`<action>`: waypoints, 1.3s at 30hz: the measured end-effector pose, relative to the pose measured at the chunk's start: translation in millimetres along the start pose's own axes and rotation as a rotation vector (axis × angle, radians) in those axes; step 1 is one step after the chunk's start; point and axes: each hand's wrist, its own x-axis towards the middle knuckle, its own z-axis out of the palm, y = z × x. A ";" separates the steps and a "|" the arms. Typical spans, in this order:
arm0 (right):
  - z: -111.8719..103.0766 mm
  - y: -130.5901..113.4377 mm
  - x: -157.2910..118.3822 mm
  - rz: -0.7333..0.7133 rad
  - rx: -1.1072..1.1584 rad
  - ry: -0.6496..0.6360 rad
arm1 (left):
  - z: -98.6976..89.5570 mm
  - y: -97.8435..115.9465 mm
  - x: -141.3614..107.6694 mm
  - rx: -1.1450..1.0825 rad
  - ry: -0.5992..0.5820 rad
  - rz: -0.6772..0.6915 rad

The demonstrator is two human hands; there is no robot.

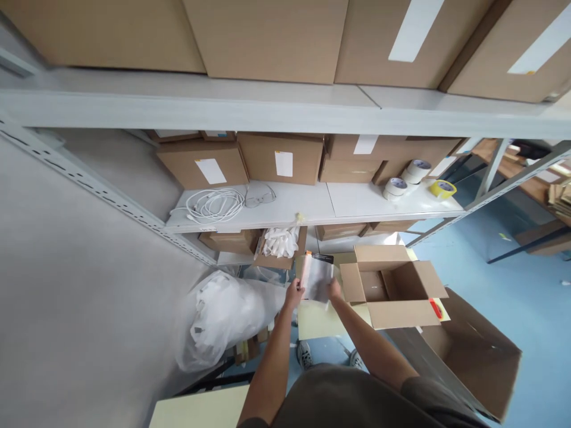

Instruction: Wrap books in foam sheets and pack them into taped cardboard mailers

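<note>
Between my two hands is a flat, book-sized packet, greyish white with a black strip along its far edge and a small orange mark at its far left corner. My left hand grips its left edge, fingers closed. On the opposite edge, my right hand is closed in the same way. Below the packet lies a pale yellow board. An open cardboard box, flaps spread, stands just right of my right hand.
Ahead, a grey metal rack carries closed cartons, a coiled white cable, glasses and tape rolls. White strips fill a small box. A stuffed plastic bag lies left; a large open carton stands right.
</note>
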 end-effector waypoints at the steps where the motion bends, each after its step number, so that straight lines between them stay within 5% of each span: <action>1: -5.3 -3.9 -3.0 0.027 -0.001 0.027 | -3.8 7.9 -2.2 -0.024 0.009 0.028; 10: -76.2 -31.4 -3.7 -0.059 0.188 0.152 | -33.2 73.4 -17.9 -0.326 0.041 0.197; 15: -135.9 -25.5 1.2 -0.173 0.362 0.180 | -13.6 111.0 -25.6 -0.436 -0.003 0.216; 22: -222.8 56.9 -2.0 -0.137 0.400 0.239 | 79.5 182.5 -40.7 -0.332 -0.047 0.281; 29: -309.7 145.1 17.1 -0.107 0.167 0.179 | 209.8 225.5 -67.1 -0.175 -0.081 0.053; 34: -358.0 159.0 55.3 -0.262 -0.149 -0.022 | 282.7 230.7 -101.6 -0.370 -0.186 -0.159; 39: -369.3 143.3 86.4 -0.483 -0.298 -0.198 | 318.4 231.5 -118.5 -0.368 -0.207 -0.259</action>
